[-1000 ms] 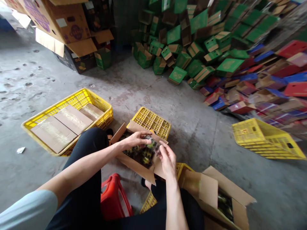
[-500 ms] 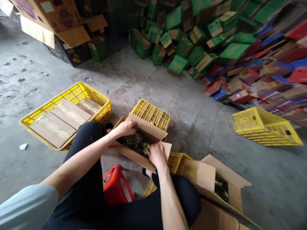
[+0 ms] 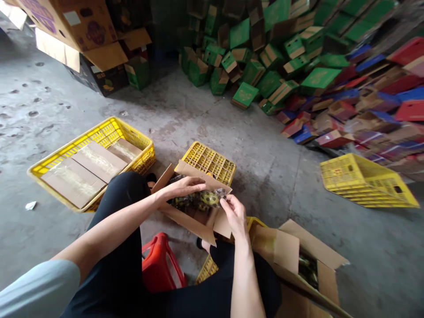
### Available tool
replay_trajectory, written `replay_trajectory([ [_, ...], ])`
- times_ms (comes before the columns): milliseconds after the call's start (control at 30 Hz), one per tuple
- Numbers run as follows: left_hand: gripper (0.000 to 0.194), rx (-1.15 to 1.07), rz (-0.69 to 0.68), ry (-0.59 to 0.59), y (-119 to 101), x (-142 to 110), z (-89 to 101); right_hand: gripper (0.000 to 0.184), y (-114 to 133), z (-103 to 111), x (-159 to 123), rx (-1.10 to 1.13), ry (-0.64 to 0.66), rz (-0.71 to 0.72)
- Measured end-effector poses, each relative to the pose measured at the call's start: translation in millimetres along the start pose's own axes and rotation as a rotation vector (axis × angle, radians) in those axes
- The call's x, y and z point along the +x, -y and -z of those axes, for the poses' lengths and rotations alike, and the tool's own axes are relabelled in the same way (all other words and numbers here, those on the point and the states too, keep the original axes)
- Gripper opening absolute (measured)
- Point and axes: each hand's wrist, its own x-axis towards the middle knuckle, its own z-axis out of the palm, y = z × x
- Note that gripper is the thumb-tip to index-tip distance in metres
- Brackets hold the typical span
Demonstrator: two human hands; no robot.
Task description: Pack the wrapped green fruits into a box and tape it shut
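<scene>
While the right hand [image 3: 236, 215] pinches one end of the clear plastic bag [image 3: 210, 199], the left hand [image 3: 183, 187] arches over its other end; whether that grip is closed I cannot tell. Held at the mouth of the open carton [image 3: 189, 224], the bag points sideways, its long axis running crosswise from left hand to right.

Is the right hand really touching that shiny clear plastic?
Touching. The head view shows the right hand with its thumb and fingertips against the right end of the clear plastic, with no gap between them.
</scene>
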Motion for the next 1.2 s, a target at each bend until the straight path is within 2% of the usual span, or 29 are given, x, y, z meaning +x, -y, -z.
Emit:
replay_trajectory([
  [100,0.069,-0.179,0.052,0.073,-2,-1,-7.1,0.032,-1,-1,0,0.130,-0.104,-0.028],
  [167,0.063,-0.234,0.045,0.096,-3,-1,-9.8,0.033,-2,-3,0,0.166,-0.116,-0.050],
  [267,0.057,-0.232,0.010,0.061,-6,-2,-11.6,0.036,-1,-8,-1,0.190,-0.069,-0.056],
  [400,0.057,-0.242,-0.020,0.040,-4,-1,-13.6,0.044,1,-11,-3,0.175,-0.014,-0.060],
  [667,0.060,-0.288,0.056,-0.084,6,3,-19.3,0.040,4,-11,-3,0.157,-0.127,-0.077],
  [867,0.062,-0.360,0.062,-0.120,-2,4,-22.9,0.038,5,-17,-3,0.365,-0.163,-0.125],
  [1067,0.063,-0.442,0.062,-0.078,-3,2,-23.9,0.037,3,-18,-1,0.413,-0.194,-0.132],
  [1200,0.067,-0.469,0.108,0.004,-5,-1,-25.6,0.037,3,-18,-2,0.403,-0.203,-0.143],
])
